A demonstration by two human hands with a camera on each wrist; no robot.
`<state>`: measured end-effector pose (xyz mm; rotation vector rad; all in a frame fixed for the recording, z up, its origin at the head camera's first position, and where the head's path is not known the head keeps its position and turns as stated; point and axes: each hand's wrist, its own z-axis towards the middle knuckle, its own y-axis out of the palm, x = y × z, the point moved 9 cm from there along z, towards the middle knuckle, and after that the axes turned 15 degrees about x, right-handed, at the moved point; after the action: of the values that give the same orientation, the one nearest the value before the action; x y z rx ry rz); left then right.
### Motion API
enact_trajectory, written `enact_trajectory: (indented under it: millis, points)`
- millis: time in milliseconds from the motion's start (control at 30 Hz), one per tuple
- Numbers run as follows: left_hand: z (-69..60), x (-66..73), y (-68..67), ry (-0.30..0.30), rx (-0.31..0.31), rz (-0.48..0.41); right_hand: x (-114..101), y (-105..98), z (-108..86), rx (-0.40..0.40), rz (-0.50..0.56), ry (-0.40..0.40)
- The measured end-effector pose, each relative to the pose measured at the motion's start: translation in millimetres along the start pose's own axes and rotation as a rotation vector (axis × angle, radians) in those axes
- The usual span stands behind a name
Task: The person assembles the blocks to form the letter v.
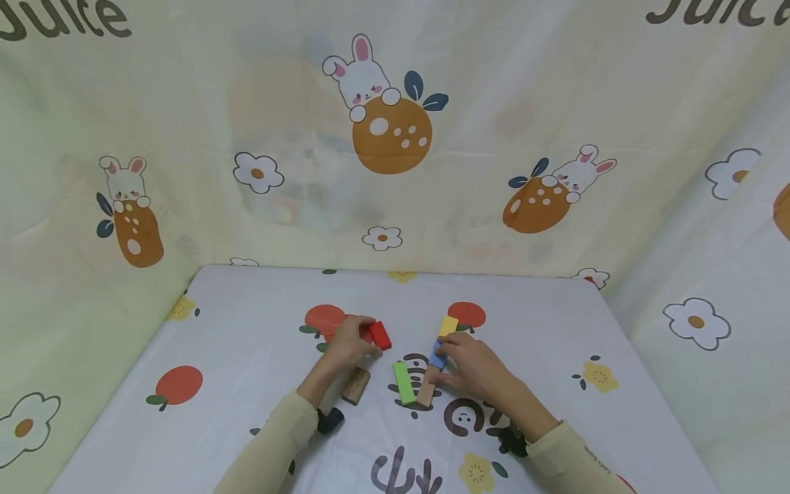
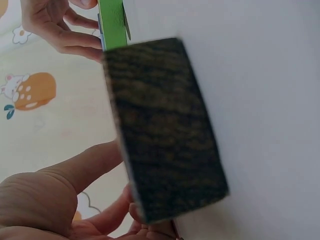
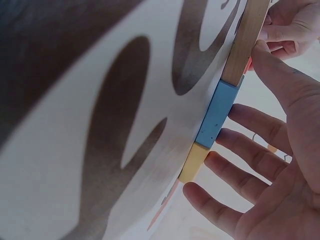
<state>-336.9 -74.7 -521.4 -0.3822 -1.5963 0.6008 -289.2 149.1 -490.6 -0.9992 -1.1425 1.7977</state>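
My left hand (image 1: 350, 343) pinches a red block (image 1: 380, 335) between thumb and fingers. Just behind that hand lies a brown wooden block (image 1: 356, 385), which looms large and dark in the left wrist view and hides part of the fingers. A yellow block (image 1: 448, 326), a blue block (image 3: 218, 114) and a light wooden block (image 3: 246, 45) form one line, end to end. Against that line's side my right hand (image 1: 478, 363) rests spread, straight fingertips on the yellow and blue blocks, thumb by the wooden one. A green block (image 1: 404, 383) lies beside the light wooden block.
The blocks are on a white tabletop cover (image 1: 543, 329) printed with fruit and flowers. Behind the table hangs a pale curtain (image 1: 296, 89) with rabbits on it. Dark straps (image 1: 512, 441) sit at both wrists, close to the table.
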Motion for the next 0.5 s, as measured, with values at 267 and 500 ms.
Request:
enact_trajectory:
  millis: [267,500]
  points:
    - [0.2,-2.2,1.8,-0.02,-0.031,-0.028,-0.2,0.0,-0.3,-0.006,0.002,0.005]
    - [-0.8,1.7,1.9,-0.031,-0.045,-0.046,0.1,-0.1,-0.2,-0.005,0.004,0.006]
